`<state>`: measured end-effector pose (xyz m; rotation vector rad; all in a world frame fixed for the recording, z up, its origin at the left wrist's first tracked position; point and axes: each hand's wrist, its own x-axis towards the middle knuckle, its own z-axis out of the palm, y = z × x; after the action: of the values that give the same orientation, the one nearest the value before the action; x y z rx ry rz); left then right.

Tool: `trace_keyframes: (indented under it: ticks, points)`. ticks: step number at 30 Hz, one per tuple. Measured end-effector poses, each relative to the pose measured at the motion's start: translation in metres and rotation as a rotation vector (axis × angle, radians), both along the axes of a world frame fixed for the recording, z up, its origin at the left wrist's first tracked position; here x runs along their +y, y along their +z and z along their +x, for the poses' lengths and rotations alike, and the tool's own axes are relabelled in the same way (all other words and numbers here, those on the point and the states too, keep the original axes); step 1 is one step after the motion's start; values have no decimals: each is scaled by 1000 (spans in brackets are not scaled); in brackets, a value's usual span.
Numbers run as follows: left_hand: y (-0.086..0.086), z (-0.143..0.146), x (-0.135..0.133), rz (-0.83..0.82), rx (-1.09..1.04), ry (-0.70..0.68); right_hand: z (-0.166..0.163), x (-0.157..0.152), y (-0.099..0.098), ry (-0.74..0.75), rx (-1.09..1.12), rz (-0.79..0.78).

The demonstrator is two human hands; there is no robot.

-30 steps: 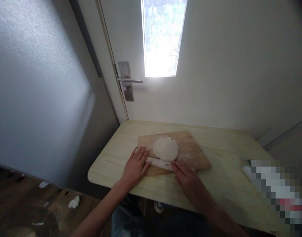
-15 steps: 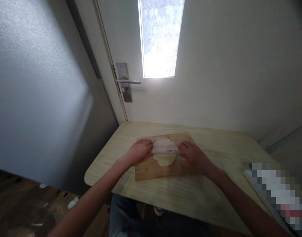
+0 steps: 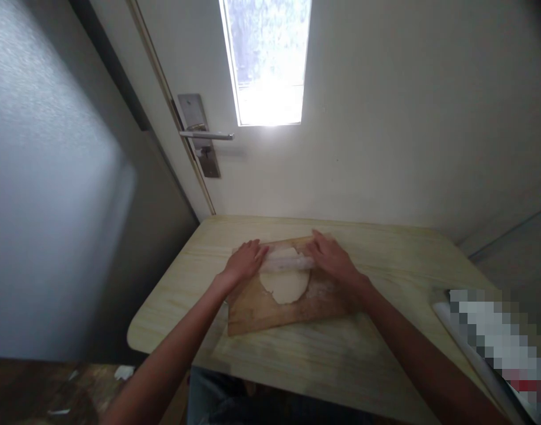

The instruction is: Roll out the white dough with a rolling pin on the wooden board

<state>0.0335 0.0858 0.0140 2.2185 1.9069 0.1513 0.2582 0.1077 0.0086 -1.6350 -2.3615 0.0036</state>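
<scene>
Crosswise over dough [image 3: 288, 286] on a wooden board [image 3: 252, 320], the rolling pin [image 3: 287, 264] is covered at its ends by the left hand [image 3: 245, 260] and right hand [image 3: 332, 255] — whether fingers [image 3: 253, 248] are curled round it cannot be told.

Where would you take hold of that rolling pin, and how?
Probably by its two ends, coming down from above on the near side: the rolling pin looks straight and slim and lies crosswise, its middle over the flat dough. The left hand and right hand cover those ends.
</scene>
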Motion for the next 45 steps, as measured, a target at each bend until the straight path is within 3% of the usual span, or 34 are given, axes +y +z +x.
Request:
trace_keyframes:
  ticks: [6, 11, 19, 24, 45]
  points:
    - [-3, -1, 15, -138, 55, 19, -3, 15, -9, 20, -56, -4]
    - [5, 4, 7, -239, 113, -80, 1, 11, -11, 89, -112, 20]
    - [7, 11, -24, 61, 222, -125, 4, -13, -13, 104, -90, 167]
    - [2, 13, -43, 201, 255, -128, 9, -28, -13, 146, -76, 160]
    - [-23, 37, -117, 437, 220, -124, 35, -85, -33, 212, 33, 210]
